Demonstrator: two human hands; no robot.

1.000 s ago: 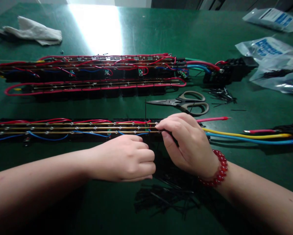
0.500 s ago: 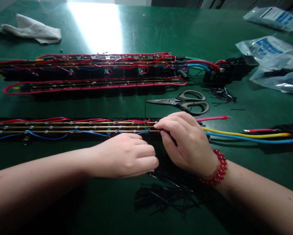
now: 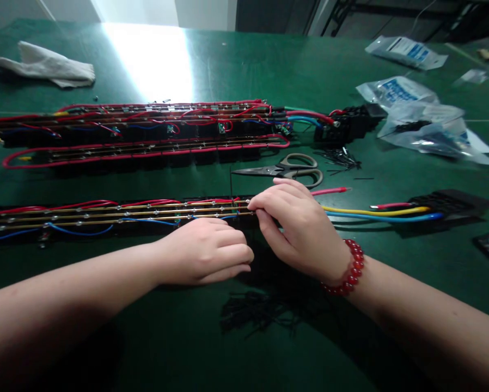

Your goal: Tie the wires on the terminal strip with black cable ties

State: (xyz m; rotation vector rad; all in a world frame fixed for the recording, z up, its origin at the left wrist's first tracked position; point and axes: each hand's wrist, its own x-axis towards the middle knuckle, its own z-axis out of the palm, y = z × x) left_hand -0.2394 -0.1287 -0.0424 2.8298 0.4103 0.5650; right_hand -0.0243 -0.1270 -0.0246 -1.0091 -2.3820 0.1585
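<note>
Over the last second both hands barely shifted. Left hand (image 3: pixel 212 250) remains curled beside the near wired strip (image 3: pixel 105 215) on the tabletop (image 3: pixel 228 60); its hold cannot be made out. Right hand (image 3: pixel 297 228) fingers stay pinched at the upright cable tie (image 3: pixel 231 188)

no word, number or brand could be read anywhere. the clear plastic bags (image 3: pixel 397 90) at the far right of the bench (image 3: pixel 228 60) carried blue printed patches, and a further bag (image 3: pixel 405 51) behind them carried one too, but the print was too small and blurred to make out a single letter. the wired strip (image 3: pixel 105 215) nearest the person and the strips (image 3: pixel 146 130) farther back showed no legible markings.
</note>
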